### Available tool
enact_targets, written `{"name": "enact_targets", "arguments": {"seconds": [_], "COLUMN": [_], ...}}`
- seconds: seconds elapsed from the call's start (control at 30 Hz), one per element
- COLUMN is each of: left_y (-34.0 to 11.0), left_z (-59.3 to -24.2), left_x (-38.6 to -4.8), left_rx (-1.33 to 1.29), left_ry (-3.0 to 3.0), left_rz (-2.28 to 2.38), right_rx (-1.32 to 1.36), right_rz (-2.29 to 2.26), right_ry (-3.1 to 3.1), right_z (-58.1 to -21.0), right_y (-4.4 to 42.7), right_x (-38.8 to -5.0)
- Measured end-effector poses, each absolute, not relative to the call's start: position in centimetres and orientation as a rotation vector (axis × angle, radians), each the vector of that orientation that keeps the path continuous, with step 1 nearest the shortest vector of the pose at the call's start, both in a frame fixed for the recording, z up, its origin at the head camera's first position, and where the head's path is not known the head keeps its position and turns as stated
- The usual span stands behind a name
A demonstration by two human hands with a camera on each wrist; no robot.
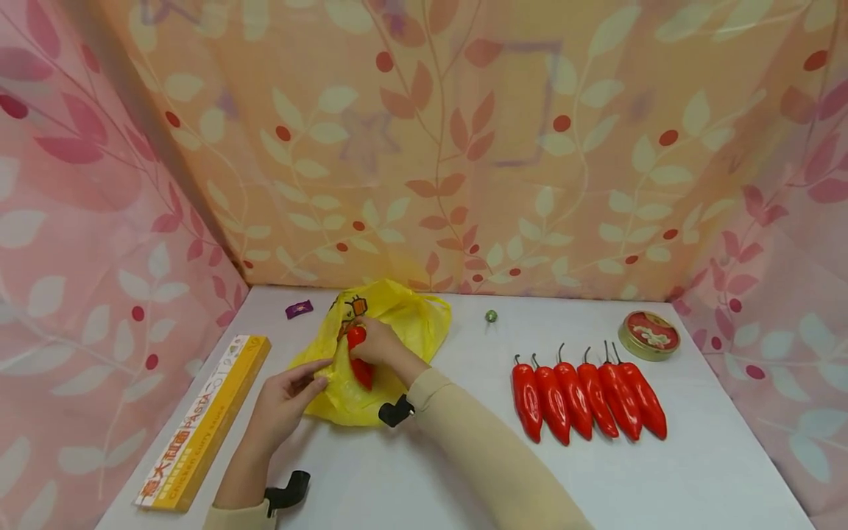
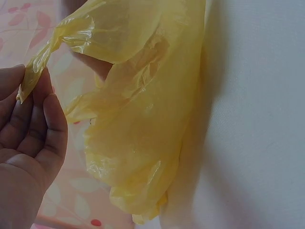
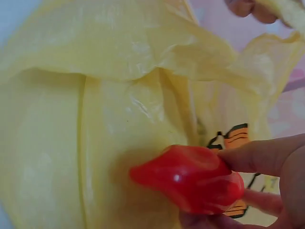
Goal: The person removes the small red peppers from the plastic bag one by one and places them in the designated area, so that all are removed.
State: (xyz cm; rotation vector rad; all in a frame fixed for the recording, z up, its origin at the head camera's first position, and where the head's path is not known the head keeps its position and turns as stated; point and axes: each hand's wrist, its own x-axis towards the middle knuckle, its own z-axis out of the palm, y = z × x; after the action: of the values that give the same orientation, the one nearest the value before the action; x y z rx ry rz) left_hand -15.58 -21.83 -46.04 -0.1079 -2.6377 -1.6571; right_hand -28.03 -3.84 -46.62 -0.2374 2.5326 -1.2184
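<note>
A yellow plastic bag (image 1: 417, 316) with an orange and black print stands on the table, its mouth held apart. My left hand (image 1: 281, 405) pinches a twisted part of the bag's edge between thumb and fingers, as the left wrist view shows at that hand (image 2: 31, 133). Inside the bag's opening, my right hand (image 1: 379, 343) grips a glossy red chili pepper (image 3: 190, 179), its pointed end toward the bag's inside. In the head view red shows above and below the fingers. The bag's lower interior is hidden.
Several red chili peppers (image 1: 575, 397) lie in a row at the right, with a round red and gold tin (image 1: 651, 336) behind them. A small green ball-shaped item (image 1: 491, 316) and a purple packet (image 1: 299, 309) lie toward the back. A long pasta box (image 1: 205, 423) is at the left.
</note>
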Motion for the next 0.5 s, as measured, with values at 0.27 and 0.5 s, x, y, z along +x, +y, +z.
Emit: {"name": "enact_targets", "arguments": {"seconds": [0.27, 0.5], "left_y": [-22.0, -21.7], "left_z": [-45.9, -45.7], "left_x": [-15.8, -15.6], "left_rx": [-0.108, -0.072], "left_ry": [-2.653, -2.656], "left_rz": [-1.635, -1.656], "right_rx": [-0.346, -0.367], "right_rz": [-1.184, -1.259], "right_ry": [2.545, 2.498], "right_z": [-44.4, -43.8], "right_y": [-2.0, 0.2], "right_x": [-26.7, -25.0]}}
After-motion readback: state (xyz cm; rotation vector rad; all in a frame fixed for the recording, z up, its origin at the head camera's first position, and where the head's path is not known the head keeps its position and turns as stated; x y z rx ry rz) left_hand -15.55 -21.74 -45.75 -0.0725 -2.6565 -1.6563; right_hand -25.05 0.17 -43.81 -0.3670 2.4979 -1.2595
